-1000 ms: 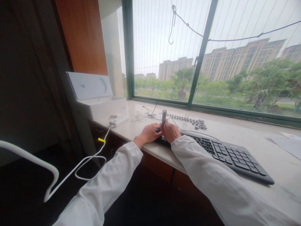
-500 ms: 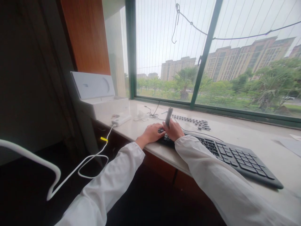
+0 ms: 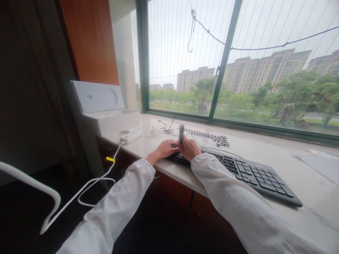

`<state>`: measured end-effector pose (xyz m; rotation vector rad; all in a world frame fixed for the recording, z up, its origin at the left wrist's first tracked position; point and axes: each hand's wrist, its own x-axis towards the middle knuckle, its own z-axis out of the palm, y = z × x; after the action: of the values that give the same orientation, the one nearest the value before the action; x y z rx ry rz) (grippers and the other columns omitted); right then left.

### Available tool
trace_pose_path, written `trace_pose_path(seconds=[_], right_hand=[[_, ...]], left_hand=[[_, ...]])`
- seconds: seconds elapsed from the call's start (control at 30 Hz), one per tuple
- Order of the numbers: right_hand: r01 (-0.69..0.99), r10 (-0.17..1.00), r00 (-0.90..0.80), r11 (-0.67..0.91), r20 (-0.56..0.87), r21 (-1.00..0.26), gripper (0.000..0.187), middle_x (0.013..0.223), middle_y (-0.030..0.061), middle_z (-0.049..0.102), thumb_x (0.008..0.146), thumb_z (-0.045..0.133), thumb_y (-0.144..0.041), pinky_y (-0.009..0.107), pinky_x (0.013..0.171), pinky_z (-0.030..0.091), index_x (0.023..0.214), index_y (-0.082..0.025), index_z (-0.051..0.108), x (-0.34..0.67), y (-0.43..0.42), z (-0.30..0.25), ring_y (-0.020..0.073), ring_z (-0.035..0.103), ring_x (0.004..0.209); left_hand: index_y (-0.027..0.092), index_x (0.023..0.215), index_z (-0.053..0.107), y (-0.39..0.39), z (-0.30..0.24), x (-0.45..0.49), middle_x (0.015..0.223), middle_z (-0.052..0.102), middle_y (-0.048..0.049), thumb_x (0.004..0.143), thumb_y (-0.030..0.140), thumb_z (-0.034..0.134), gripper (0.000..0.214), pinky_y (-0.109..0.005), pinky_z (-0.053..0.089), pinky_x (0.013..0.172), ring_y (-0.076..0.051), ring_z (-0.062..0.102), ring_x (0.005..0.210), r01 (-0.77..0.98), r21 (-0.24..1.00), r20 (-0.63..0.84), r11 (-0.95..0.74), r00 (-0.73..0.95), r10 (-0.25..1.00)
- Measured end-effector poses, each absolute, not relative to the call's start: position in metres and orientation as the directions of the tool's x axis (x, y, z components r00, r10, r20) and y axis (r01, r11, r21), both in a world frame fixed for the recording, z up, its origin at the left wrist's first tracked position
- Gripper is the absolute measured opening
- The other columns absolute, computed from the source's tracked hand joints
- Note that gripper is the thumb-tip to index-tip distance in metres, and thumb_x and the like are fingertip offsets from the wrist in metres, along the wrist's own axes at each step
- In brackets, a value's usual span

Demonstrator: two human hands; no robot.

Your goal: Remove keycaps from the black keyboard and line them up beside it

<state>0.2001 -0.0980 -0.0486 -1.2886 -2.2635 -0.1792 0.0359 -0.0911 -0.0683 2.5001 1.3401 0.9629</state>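
A black computer keyboard (image 3: 265, 178) lies along the near side of the white countertop, many of its keys still in place on the right part. My left hand (image 3: 165, 149) is closed over its left end, thumb on top, touching the keys. Beside it, my right hand (image 3: 190, 147) is wrapped round a short grey handled tool (image 3: 181, 133) that stands nearly upright from the fist. The tool's lower end is hidden by my fingers and the keyboard. Behind the keyboard, several loose black keycaps (image 3: 209, 135) are set out in rows.
An open white box (image 3: 116, 121) stands at the left, with a white power strip (image 3: 131, 137) and its cord in front. A thin black cable (image 3: 168, 129) curls behind my hands. Paper (image 3: 317, 165) lies at the right, below the window. The countertop's front edge (image 3: 185, 181) runs under my forearms.
The whole view has shifted slightly left. The grey tool in my right hand has gone from a slight tilt to nearly upright. Both hands stay at the keyboard's left end.
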Motion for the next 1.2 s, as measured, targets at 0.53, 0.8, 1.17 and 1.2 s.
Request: trace_pose_path(seconds=[0.53, 0.8, 1.17, 1.2], right_hand=[[0.841, 0.803, -0.365, 0.502, 0.472, -0.204, 0.032, 0.089, 0.0126, 0.070, 0.096, 0.033, -0.038, 0.029, 0.065, 0.037, 0.113, -0.015, 0.047, 0.199, -0.103, -0.044, 0.0250, 0.066, 0.080], [0.853, 0.823, -0.336, 0.472, 0.458, -0.222, 0.037, 0.089, 0.0136, 0.070, 0.097, 0.030, -0.043, 0.029, 0.064, 0.037, 0.113, -0.014, 0.046, 0.199, -0.102, -0.044, 0.0257, 0.066, 0.081], [0.876, 0.815, -0.280, 0.434, 0.508, -0.213, 0.034, 0.087, 0.0101, 0.070, 0.094, 0.037, -0.043, 0.027, 0.064, 0.036, 0.104, -0.016, 0.056, 0.200, -0.097, -0.044, 0.0228, 0.065, 0.080], [0.875, 0.810, -0.274, 0.433, 0.518, -0.215, 0.036, 0.086, 0.0092, 0.070, 0.094, 0.037, -0.045, 0.027, 0.063, 0.036, 0.102, -0.017, 0.058, 0.200, -0.096, -0.044, 0.0224, 0.065, 0.079]], left_hand=[[0.019, 0.074, 0.071, -0.064, -0.056, 0.026, 0.079, 0.070, -0.0034, 0.082, 0.024, 0.064, 0.012, -0.029, 0.046, 0.085, -0.016, 0.061, 0.084, 0.529, 0.209, 0.568, -0.822, 0.619, 0.543], [0.021, 0.079, 0.072, -0.063, -0.059, 0.025, 0.084, 0.071, -0.0021, 0.083, 0.022, 0.065, 0.008, -0.029, 0.046, 0.083, -0.016, 0.059, 0.085, 0.547, 0.102, 0.592, -0.831, 0.638, 0.492], [0.024, 0.086, 0.073, -0.063, -0.060, 0.022, 0.087, 0.071, -0.0016, 0.085, 0.026, 0.063, 0.011, -0.030, 0.046, 0.084, -0.016, 0.059, 0.088, 0.530, 0.116, 0.577, -0.840, 0.653, 0.491], [0.024, 0.085, 0.073, -0.063, -0.060, 0.023, 0.087, 0.071, -0.0018, 0.085, 0.028, 0.063, 0.011, -0.030, 0.046, 0.085, -0.016, 0.060, 0.088, 0.526, 0.116, 0.578, -0.843, 0.654, 0.488]])
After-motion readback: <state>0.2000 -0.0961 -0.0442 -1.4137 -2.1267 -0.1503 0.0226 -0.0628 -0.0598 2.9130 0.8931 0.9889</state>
